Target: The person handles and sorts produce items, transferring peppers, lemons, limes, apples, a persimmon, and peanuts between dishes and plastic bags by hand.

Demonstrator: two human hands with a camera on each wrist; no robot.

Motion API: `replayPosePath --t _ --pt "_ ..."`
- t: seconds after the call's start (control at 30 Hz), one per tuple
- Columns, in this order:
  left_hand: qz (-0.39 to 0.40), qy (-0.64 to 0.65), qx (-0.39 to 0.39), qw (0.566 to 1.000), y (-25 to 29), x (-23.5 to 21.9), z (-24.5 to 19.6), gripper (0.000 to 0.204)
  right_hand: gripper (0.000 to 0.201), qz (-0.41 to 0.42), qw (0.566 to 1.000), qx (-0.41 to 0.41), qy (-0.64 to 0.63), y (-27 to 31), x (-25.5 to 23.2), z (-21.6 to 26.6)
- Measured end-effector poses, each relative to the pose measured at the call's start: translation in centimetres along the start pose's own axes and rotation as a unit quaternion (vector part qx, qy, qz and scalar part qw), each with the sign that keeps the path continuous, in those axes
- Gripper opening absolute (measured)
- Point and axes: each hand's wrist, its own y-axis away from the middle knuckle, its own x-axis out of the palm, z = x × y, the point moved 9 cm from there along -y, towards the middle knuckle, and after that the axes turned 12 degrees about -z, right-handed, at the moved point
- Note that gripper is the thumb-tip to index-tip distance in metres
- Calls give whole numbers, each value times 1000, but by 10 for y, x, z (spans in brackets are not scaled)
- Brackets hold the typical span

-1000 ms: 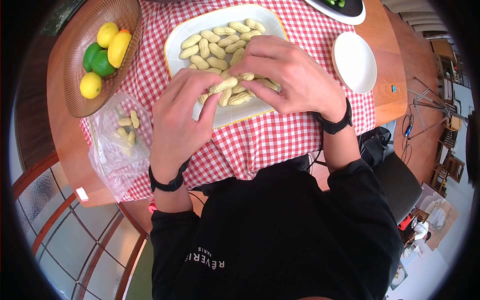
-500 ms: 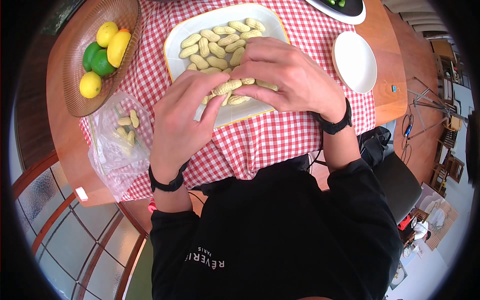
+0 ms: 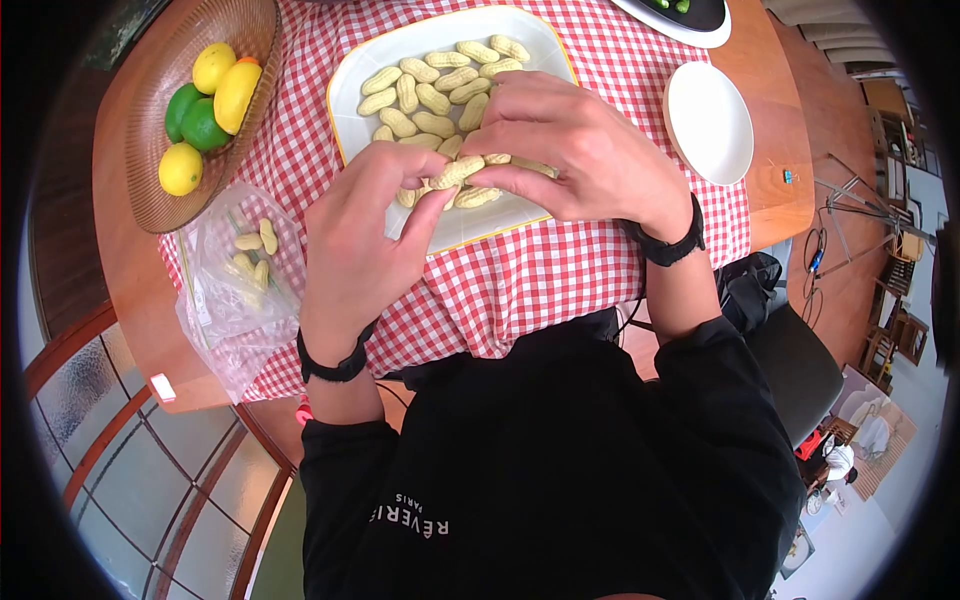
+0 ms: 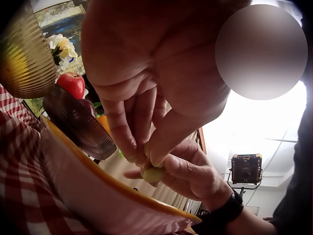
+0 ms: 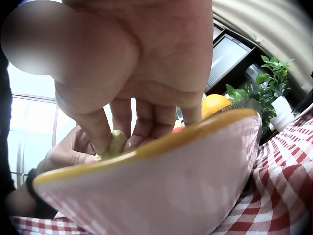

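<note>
Above a white, yellow-rimmed dish (image 3: 365, 75), my two hands meet fingertip to fingertip. My left hand (image 3: 365, 215) pinches a pale peanut in its shell (image 3: 457, 173) between thumb and forefinger. The right thumb tip lies right at that peanut's other end. Between the thumb and fingers of my right hand (image 3: 575, 150) a peanut (image 5: 116, 142) is pinched, its end poking up in the right wrist view. Several unshelled peanuts (image 3: 433, 99) lie in the dish beneath and behind the hands, some of them hidden by the fingers.
At left, a clear plastic bag (image 3: 215, 290) holds several peanuts, below a ribbed brown bowl (image 3: 150, 200) of lemons and green fruit. On the right stands a white bowl (image 3: 708, 125), with a black plate (image 3: 690, 15) behind it. A red checked cloth (image 3: 520, 290) covers the table.
My left hand has brought its peanut slightly right and turned it, up against the right thumb tip. The right hand has stayed almost in place.
</note>
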Motion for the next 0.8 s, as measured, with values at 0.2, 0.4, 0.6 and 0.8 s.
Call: replayPosePath --t 0.2,0.4,0.6,0.8 --pt "14 -7 49 999 -2 2 -2 31 23 1 1000 -7 5 0 1 1" --pt "20 -1 28 999 0 3 -2 27 21 -2 1000 -6 -11 -3 -2 5" --pt "-33 11 -31 999 -4 -7 3 26 19 -13 1000 11 -21 -3 -5 0" --pt "-32 -42 106 993 -9 -26 -18 25 19 -47 998 1 35 -2 -12 -2"
